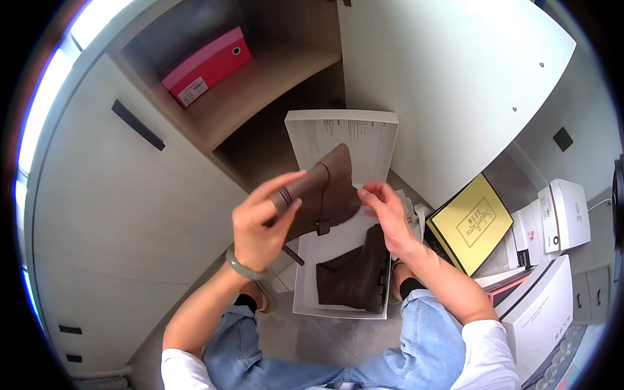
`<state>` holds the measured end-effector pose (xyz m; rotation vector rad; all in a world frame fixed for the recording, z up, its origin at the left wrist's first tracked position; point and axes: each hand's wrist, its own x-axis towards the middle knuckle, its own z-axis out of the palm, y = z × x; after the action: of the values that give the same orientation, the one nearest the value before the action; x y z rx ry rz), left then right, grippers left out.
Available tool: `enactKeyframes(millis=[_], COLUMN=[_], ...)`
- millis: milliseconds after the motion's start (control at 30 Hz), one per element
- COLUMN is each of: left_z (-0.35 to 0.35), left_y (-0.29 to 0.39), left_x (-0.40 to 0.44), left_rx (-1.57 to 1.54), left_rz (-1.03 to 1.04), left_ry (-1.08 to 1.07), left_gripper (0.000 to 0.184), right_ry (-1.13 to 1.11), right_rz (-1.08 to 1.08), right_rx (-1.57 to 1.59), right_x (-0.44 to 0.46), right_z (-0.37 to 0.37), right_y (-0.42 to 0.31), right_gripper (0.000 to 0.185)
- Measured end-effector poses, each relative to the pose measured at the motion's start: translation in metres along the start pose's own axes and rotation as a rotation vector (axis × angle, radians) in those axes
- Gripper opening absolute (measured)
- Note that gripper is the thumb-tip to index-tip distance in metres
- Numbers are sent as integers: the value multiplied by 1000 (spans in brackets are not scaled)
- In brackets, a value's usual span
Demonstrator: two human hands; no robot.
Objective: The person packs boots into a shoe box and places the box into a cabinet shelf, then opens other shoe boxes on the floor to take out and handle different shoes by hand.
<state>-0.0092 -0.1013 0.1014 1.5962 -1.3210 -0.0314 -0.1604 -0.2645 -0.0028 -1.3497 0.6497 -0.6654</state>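
Observation:
A brown boot (325,192) hangs above an open white shoebox (305,292), tilted, with a strap and buckle on it. My left hand (257,221) is wrapped round one end of the boot, and a green bangle circles that wrist. At the boot's right edge is my right hand (383,211), its thumb and fingers pinched at the edge of the boot. A second brown boot (354,273) lies in the shoebox between my feet. The box's lid (383,136) stands upright behind it.
An open cabinet holds a red box (211,65) on its shelf (266,71). The white cabinet door (442,78) stands open at the right. A yellow box (471,224) and several white boxes (543,305) are stacked on the right. Pale fabric lies beside the shoebox.

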Motion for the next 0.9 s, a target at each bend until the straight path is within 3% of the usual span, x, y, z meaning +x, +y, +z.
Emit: enactKeyframes(millis=[67, 100, 133, 167, 200, 233, 267, 333, 433, 533, 600, 667, 733, 800, 833, 867, 900], left_z=[7, 16, 20, 33, 52, 59, 61, 66, 70, 64, 44, 25, 11, 9, 10, 11, 11], left_y=[-5, -12, -7, -7, -8, -6, -8, -15, -17, -23, -29, -37, -47, -51, -58, -69, -81], left_x=[-10, -18, -31, -51, -78, -96, -107, -125, -141, -135, -126, -118, -105, -94, -96, -99, -104], left_rx=[161, 148, 180, 202, 223, 265, 301, 367, 521, 372, 229, 49, 86, 266, 291, 291, -88], left_rz=[390, 610, 710, 795, 853, 873, 895, 953, 938, 919, 855, 705, 469, 25, -213, -212, -638], left_ry=[-76, -124, -306, -394, -409, -449, -501, -573, -662, -641, -693, -593, -566, -374, -313, -309, -392], left_gripper=[18, 17, 19, 30, 25, 30, 32, 31, 29, 26, 25, 24, 23, 36, 54, 54, 60], right_ry=[-148, -325, -327, -459, -589, -570, -575, -442, -453, -465, -485, -498, -541, -608, -674, -676, -724], right_rz=[565, 703, 709, 771, 816, 879, 878, 819, 807, 764, 767, 770, 784, 782, 780, 778, 784], right_rx=[277, 511, 508, 892, 1280, 1178, 1176, 705, 441, 420, 406, 390, 284, 318, 350, 346, 375], right_x=[-15, -23, -27, -29, -30, -33, -36, -47, -47, -47, -45, -42, -40, -42, -44, -45, -47], right_z=[-3, -5, -6, -8, -9, -10, -13, -19, -21, -19, -20, -23, -29, -34, -35, -35, -36], right_y=[1, 10, 15, 18, 19, 0, 10, 38, 46, 51, 49, 45, 40, 46, 47, 46, 42], right_gripper=[63, 73, 73, 75, 78, 56, 56, 33, 37, 37, 38, 39, 43, 46, 49, 49, 53])
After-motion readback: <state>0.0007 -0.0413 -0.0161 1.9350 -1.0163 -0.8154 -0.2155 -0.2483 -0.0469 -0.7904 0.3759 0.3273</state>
